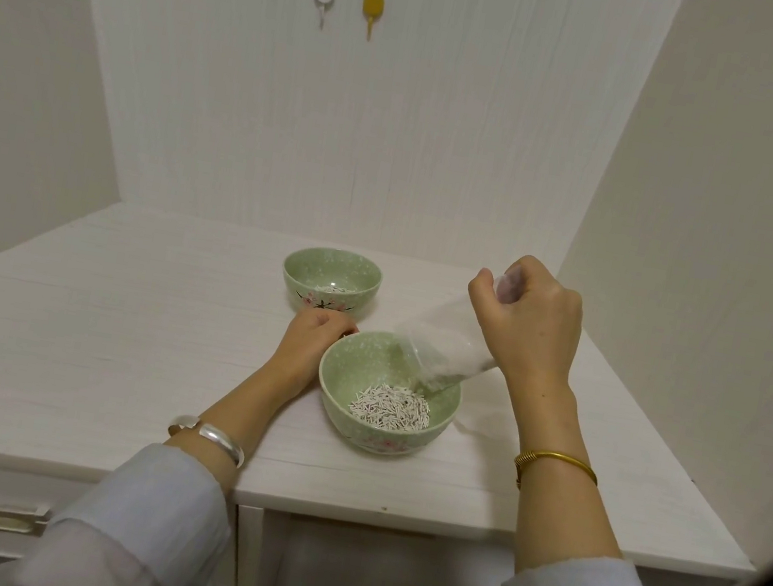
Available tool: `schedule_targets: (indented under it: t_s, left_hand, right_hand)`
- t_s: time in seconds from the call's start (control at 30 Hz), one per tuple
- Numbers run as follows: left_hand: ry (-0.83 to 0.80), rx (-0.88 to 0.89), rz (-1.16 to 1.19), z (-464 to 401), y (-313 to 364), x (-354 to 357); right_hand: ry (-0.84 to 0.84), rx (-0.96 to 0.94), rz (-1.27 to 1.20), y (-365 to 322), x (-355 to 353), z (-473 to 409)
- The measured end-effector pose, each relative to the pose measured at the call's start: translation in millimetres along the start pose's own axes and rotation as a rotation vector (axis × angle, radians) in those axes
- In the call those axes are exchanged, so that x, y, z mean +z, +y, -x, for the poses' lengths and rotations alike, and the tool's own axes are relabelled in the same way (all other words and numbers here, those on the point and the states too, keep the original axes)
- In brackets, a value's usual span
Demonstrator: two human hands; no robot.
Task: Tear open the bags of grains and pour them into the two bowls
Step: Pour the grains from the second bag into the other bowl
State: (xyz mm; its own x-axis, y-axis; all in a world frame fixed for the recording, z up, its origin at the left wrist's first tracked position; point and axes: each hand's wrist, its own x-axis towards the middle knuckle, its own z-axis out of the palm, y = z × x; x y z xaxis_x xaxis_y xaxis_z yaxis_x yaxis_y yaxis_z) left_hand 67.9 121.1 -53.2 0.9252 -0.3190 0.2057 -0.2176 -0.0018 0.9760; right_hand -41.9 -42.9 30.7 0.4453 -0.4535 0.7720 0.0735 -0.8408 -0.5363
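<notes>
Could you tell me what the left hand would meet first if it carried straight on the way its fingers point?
Probably the far bowl: the left hand, resting against the near bowl, points away from the person toward it. Depth is unclear, so it might pass alongside.

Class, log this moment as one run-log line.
step: pouring | right hand: tips clear bag over near bowl | left hand: against near bowl | far bowl: few grains

I wear pale blue-grey sleeves (151,524) pushed up my forearms, a silver bangle (217,438) on my left wrist, a gold one (555,462) on my right.
</notes>
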Motion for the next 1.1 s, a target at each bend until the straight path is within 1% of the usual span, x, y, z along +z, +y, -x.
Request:
schedule_targets:
  t_s: [0.77, 1.1]
  left_hand:
    - [0.003, 0.007, 0.010, -1, -1, 0]
    - [-0.003, -0.019, 0.011, -1, -1, 1]
  right_hand:
    - [-0.042, -0.061, 0.067, -7, -1, -3]
    - [-0.102, -0.093, 0.106, -13, 1, -6]
